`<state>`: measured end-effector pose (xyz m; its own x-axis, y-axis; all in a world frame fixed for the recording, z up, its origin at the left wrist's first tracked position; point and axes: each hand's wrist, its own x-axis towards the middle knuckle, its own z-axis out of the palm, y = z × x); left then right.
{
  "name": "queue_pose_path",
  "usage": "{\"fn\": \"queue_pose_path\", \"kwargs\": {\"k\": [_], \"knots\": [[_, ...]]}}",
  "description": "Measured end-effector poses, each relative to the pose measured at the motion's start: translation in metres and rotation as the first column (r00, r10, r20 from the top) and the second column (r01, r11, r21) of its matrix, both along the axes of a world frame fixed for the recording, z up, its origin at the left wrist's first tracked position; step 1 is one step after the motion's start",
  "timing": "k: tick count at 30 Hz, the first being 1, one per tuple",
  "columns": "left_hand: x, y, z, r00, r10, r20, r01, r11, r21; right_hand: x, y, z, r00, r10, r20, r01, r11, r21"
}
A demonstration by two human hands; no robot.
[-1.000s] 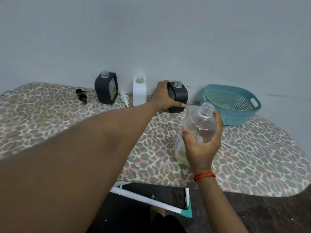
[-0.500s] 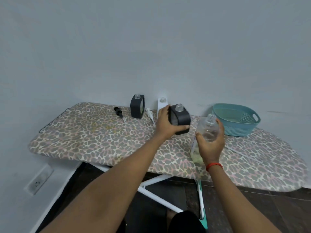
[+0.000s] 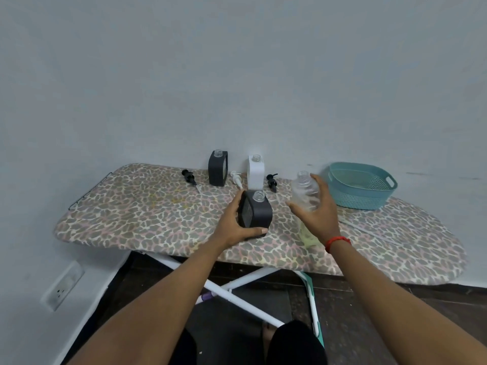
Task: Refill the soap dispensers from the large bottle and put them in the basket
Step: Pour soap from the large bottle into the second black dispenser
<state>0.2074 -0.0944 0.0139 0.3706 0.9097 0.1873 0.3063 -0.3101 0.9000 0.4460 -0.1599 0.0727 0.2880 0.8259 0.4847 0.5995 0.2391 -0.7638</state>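
Left hand clamped round black dispenser, at near side of ironing board. Right hand wrapped on uncapped large bottle. Risk: narrow dispenser neck, padded board likely unsteady, so the pour may miss and soap soaks the cover.

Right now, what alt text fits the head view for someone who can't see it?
A person's left hand grips the near black dispenser while the right hand holds the large clear bottle beside it, at a leopard-print ironing board. A far black dispenser and a white dispenser stand by the wall; a teal basket sits at right.
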Motion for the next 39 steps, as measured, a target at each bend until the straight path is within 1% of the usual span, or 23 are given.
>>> {"fn": "queue_pose_path", "kwargs": {"k": [4,6,8,10,13,16,21,28,33,39], "knots": [[-0.002,0.002,-0.008,0.999,0.023,0.042,-0.021,0.999,-0.049,0.006,0.006,0.009,0.989,0.044,0.143,-0.035,0.997,-0.068],[-0.003,0.003,-0.012,0.998,0.035,0.046,-0.033,0.999,-0.039,0.010,0.010,0.014,0.970,0.057,0.237,-0.033,0.994,-0.103],[-0.003,0.005,-0.014,0.998,0.039,0.044,-0.040,0.999,0.004,0.012,0.014,0.021,0.936,0.093,0.340,-0.046,0.988,-0.144],[-0.004,0.006,-0.015,0.999,0.035,0.035,-0.036,0.998,0.047,0.015,0.017,0.029,0.877,0.143,0.459,-0.058,0.979,-0.193],[-0.005,0.006,-0.016,0.999,0.036,-0.016,-0.035,0.997,0.073,0.017,0.019,0.039,0.754,0.202,0.625,-0.041,0.964,-0.262],[-0.004,0.007,-0.018,0.998,0.043,-0.047,-0.039,0.996,0.077,0.018,0.022,0.047,0.654,0.222,0.724,-0.004,0.957,-0.289],[-0.004,0.009,-0.019,0.999,0.038,0.028,-0.039,0.998,0.051,0.016,0.025,0.053,0.538,0.216,0.815,0.040,0.959,-0.281],[-0.004,0.010,-0.020,0.997,0.037,0.062,-0.039,0.999,0.025,0.008,0.030,0.048,0.472,0.230,0.851,0.077,0.951,-0.300],[-0.004,0.010,-0.020,0.997,0.037,0.061,-0.038,0.999,0.016,0.006,0.032,0.047,0.419,0.219,0.881,0.097,0.954,-0.283],[-0.004,0.009,-0.019,0.998,0.033,0.056,-0.034,0.999,0.025,0.002,0.034,0.056,0.320,0.213,0.923,0.099,0.961,-0.257]]}}
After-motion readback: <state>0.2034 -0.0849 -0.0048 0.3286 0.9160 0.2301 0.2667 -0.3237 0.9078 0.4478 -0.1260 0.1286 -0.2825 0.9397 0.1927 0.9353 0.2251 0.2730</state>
